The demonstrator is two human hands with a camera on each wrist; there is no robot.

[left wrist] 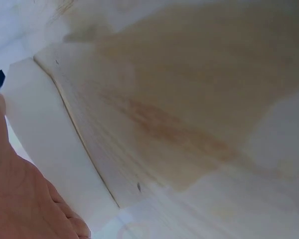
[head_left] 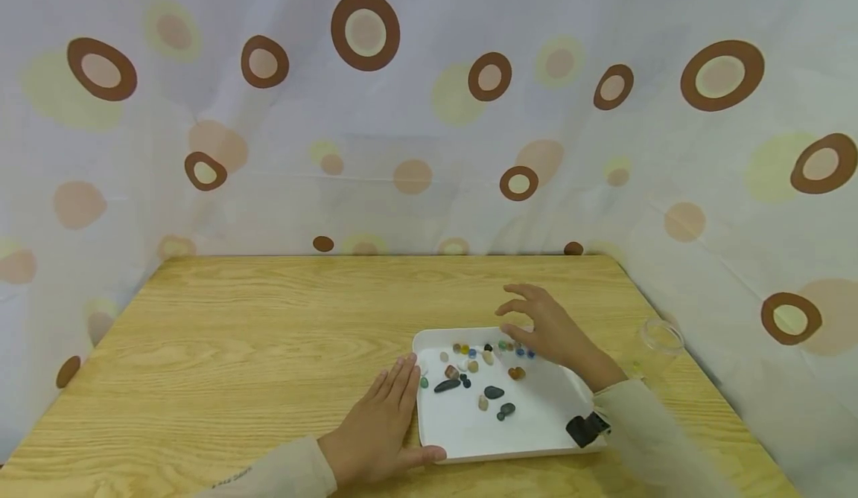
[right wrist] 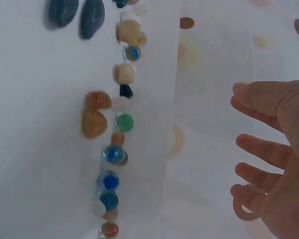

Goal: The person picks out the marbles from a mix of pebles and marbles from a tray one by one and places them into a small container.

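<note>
- The left hand [head_left: 378, 427] lies along the left wall of the white tray, fingers straight and near one another, thumb spread out at the near corner; it grips nothing.
- The white tray [head_left: 462, 431] sits on the worktop [head_left: 234, 349] and looks light and fairly stiff, likely to slide if nudged; its rim seems the natural hold. It is shallow, pale and smooth, with rounded corners.
- The dark pebbles [head_left: 494, 392] lie around the tray's middle. They should be hard and solid, best pinched across their narrow sides. They are grey-black and smooth, some long, some rounder.
- The glass marbles [right wrist: 109, 180] lie near the far wall, among small stones. Expect them to be slippery and ready to roll (the wall may help trap them), so fingertips on opposite sides would suit. They are shiny, several blue, one green.
- The brown stones [head_left: 516, 373], two side by side, should be easier to pinch, being less round; they look glossy and orange-brown.
- The right hand [head_left: 546, 327] hovers over the far edge, fingers parted, thumb apart, pinching nothing.
- The clear jar [head_left: 657, 345] stands right of the tray, perhaps breakable.
</note>
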